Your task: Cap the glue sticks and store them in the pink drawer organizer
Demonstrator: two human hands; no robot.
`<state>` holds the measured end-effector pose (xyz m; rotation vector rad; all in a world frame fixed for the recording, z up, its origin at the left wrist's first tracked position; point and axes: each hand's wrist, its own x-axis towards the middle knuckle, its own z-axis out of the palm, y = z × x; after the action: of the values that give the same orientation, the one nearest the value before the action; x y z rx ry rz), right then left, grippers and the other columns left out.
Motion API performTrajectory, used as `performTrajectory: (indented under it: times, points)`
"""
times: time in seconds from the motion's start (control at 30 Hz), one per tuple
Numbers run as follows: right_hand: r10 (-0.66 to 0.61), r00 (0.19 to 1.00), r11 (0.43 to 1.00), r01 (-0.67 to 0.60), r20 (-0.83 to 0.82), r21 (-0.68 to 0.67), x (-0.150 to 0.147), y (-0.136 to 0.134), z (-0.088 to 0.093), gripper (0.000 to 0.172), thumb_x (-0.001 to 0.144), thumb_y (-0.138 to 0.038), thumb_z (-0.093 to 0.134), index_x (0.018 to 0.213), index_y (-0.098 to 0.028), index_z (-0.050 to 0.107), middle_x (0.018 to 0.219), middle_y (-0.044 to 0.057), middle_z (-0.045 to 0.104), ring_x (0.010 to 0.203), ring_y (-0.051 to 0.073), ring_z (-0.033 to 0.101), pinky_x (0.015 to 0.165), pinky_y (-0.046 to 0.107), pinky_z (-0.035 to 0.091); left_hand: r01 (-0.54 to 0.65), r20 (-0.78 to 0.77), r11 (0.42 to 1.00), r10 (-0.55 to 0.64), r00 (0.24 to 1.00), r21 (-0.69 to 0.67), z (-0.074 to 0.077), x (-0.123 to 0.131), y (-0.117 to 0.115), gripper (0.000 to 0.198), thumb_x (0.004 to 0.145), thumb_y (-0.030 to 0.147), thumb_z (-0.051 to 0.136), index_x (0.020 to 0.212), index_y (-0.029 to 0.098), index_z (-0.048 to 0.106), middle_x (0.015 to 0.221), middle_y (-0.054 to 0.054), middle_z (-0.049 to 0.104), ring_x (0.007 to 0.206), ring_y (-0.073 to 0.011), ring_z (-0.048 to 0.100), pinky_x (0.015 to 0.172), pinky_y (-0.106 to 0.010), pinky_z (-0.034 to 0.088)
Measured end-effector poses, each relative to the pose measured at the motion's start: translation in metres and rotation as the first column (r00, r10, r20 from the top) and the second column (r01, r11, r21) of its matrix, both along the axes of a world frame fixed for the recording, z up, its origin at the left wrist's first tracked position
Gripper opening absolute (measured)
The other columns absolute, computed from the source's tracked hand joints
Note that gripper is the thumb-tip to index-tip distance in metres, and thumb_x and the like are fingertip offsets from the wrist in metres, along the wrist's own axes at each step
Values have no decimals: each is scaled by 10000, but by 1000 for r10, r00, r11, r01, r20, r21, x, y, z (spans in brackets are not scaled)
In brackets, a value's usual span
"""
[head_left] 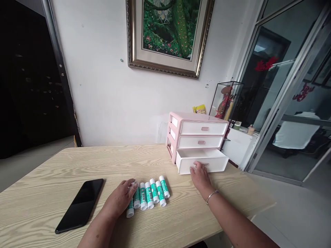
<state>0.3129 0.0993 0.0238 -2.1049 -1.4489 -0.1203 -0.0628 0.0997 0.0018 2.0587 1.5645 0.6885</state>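
Several white-and-green glue sticks [149, 195] lie side by side in a row on the wooden table. My left hand [121, 197] covers the left end of that row, its thumb and fingers closed on the tops of the glue sticks there. A pink cabinet [173, 141] with three white drawers stands at the back right. Its bottom drawer [187, 165] is pulled out, and the part of its inside that shows is bare white. At the front of this drawer is my right hand [201, 177], with bent fingers hooked at the pink handle [205, 164]; the fingertips are partly hidden.
A black phone [80, 205] lies left of my left hand. The table's [103, 158] right edge runs close past the cabinet. Behind stand a yellow packet [200, 109] and a glass display case [224, 100]. A framed picture [164, 69] hangs on the wall.
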Motion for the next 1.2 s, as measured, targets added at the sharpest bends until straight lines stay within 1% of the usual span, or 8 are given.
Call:
performTrajectory:
  times: [0.33,0.53,0.67,0.8,0.87,0.93,1.03,1.2]
  points:
    - [35,997,993,-43,-74,-106,4,53,8,497,933,-275,473,1406,-122,473,1407,169,525,1319,306,470,1096,369,342,-118,101,991,111,989,69,2,-3,2,535,963,582,355,1180,211,673,1254,-112,689,1157,-275,650,1020,-376,457]
    - [52,991,993,-65,-127,-102,6,57,4,567,892,-226,491,1449,-126,443,1433,168,527,1347,284,469,1115,355,336,-151,143,986,140,980,66,2,-5,4,531,965,588,355,1136,216,693,1270,-108,682,1192,-282,624,1046,-389,434]
    - [78,980,993,-92,-181,-71,0,38,-7,587,849,-200,495,1430,-117,470,1344,180,602,1297,289,530,1082,388,387,-186,184,979,169,968,79,2,-6,5,532,950,587,376,1119,202,702,1260,-119,692,1191,-296,626,1050,-396,434]
    - [152,958,987,-161,-242,-18,-22,3,-29,545,840,-227,486,1379,-153,520,1294,150,646,1208,250,611,1030,367,448,-256,270,963,226,936,83,9,-5,3,500,916,581,438,1057,193,721,1201,-127,721,1141,-310,653,1007,-399,459]
    - [215,914,976,-215,-343,38,-35,-18,-45,531,844,-268,489,1364,-172,531,1274,136,662,1150,227,650,967,343,496,-308,315,948,268,911,84,13,-5,0,481,902,574,460,1037,196,724,1156,-121,739,1118,-306,663,977,-385,471]
    - [292,823,956,-260,-487,134,-46,-38,-61,519,844,-299,493,1348,-186,539,1255,128,675,1126,219,667,936,335,518,-351,328,933,307,893,81,15,-5,-5,476,905,563,447,1029,195,721,1101,-111,752,1067,-291,676,925,-364,484]
    - [382,700,924,-294,-604,243,-56,-63,-79,486,848,-321,516,1316,-197,560,1264,124,672,1175,231,644,999,369,495,-411,328,910,370,869,62,15,-8,-20,453,911,537,436,994,190,714,954,-80,761,929,-260,694,827,-336,491]
    - [435,673,900,-337,-597,276,-60,-79,-82,368,869,-367,547,1181,-209,661,1233,111,699,1157,248,655,1019,402,494,-457,301,889,430,851,23,8,-10,-65,340,869,467,513,880,196,719,776,-30,727,768,-226,669,707,-304,478]
